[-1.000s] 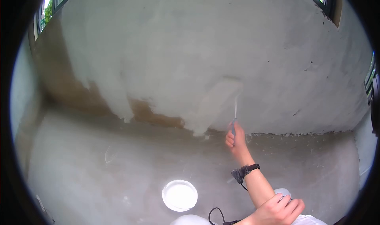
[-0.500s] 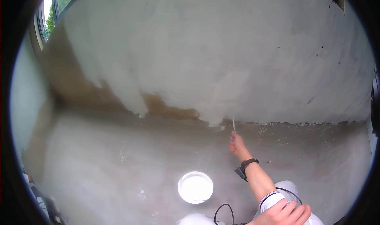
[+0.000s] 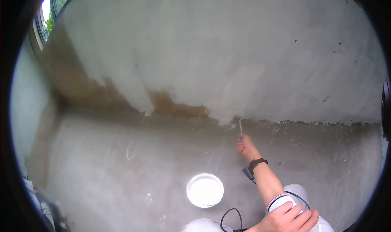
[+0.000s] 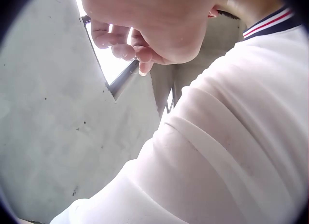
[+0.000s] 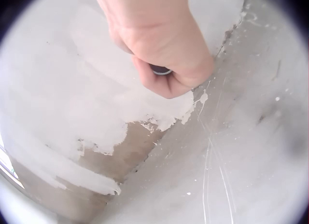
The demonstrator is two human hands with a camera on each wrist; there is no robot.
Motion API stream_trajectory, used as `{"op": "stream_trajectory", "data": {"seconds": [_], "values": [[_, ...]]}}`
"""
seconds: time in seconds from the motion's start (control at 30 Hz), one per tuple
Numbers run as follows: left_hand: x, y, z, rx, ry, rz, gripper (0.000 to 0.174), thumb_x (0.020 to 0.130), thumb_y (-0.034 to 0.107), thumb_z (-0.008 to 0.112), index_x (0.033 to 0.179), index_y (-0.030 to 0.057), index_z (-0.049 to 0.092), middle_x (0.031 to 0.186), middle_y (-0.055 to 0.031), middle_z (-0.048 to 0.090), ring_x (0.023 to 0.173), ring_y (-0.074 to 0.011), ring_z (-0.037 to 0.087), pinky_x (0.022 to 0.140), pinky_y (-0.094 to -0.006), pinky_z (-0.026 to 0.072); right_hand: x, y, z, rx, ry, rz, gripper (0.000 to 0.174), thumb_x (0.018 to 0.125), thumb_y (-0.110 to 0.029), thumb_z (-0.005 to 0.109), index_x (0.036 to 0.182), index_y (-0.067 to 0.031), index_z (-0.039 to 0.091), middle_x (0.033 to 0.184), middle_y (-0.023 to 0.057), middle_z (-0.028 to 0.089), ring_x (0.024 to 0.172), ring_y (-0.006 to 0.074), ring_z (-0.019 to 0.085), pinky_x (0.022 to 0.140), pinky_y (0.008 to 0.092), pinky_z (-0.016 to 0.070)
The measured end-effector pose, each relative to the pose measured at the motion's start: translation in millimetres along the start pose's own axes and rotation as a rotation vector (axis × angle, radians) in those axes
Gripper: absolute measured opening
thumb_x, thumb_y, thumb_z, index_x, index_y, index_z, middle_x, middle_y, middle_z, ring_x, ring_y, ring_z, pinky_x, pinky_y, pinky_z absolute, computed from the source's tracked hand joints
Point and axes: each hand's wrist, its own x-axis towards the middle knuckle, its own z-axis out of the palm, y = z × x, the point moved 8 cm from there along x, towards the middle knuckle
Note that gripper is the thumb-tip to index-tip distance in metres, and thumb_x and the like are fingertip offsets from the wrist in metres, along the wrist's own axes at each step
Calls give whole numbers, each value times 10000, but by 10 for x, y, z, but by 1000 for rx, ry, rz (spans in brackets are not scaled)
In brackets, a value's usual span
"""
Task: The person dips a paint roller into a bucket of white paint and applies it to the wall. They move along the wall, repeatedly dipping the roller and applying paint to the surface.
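Right hand (image 3: pixel 245 146) had dropped below the wall (image 3: pixel 203 48) base, grip curled tight round the paint roller handle (image 5: pixel 161 70). Left hand (image 3: pixel 287 217) lay relaxed on knee (image 3: pixel 299 191). Most was coated; brown strip (image 3: pixel 179 107) and grey right side remained unpainted.

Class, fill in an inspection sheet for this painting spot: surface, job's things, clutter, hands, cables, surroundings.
Surface: wall partly coated pale; brown patch bare near its foot.
Job's things: roller handle; white bucket on floor.
Clutter: unclear shapes at lower left.
Hands: right hand grips the roller handle; left hand rests on white cloth, holding nothing.
Cables: black cable beside the white bucket.
Surroundings: window upper left.
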Motion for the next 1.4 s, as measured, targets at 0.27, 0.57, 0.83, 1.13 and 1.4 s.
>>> {"op": "stream_trajectory", "data": {"seconds": [0.27, 0.57, 0.83, 1.13, 1.4], "values": [[-7, -202, 42, 54, -7, -36, 199, 615, 175, 650, 779, 62, 647, 637, 8, 469, 581, -144, 462, 514, -285, 336, 427, 74, -226, 67, 20, 59, 341, 999, -391, 493, 806, -130, 389, 540, -68, 290, 409, 68, 214, 379, 249, 173], [43, -274, 164, 47, 4, -59, 174, 612, 180, 637, 750, 75, 637, 632, 8, 457, 582, -140, 461, 517, -278, 342, 70, -227, -162, 90, 24, -47, 252, 1006, -289, 502, 865, -84, 460, 555, -73, 365, 412, 51, 274, 369, 229, 211], [152, -192, 381, -18, 78, -44, 152, 614, 195, 626, 717, 85, 599, 634, 8, 429, 578, -137, 444, 512, -276, 324, -924, -1278, -9, 285, -10, -27, 166, 993, -139, 444, 943, 12, 489, 573, -71, 375, 406, 18, 320, 346, 179, 253], [151, -368, 584, -17, 86, -143, 151, 643, 204, 631, 730, 86, 596, 621, 3, 420, 562, -149, 451, 499, -287, 339, -338, -1066, -93, 120, 30, -146, 90, 959, -40, 405, 883, -26, 451, 595, -50, 365, 420, 38, 307, 365, 204, 260], [99, -549, 739, 65, 56, -144, 134, 639, 218, 622, 692, 106, 570, 614, 7, 418, 558, -145, 454, 502, -289, 342, -121, -892, -125, 110, 74, -117, 152, 945, -30, 416, 800, -67, 434, 580, -32, 364, 434, 59, 301, 386, 220, 256]]}}
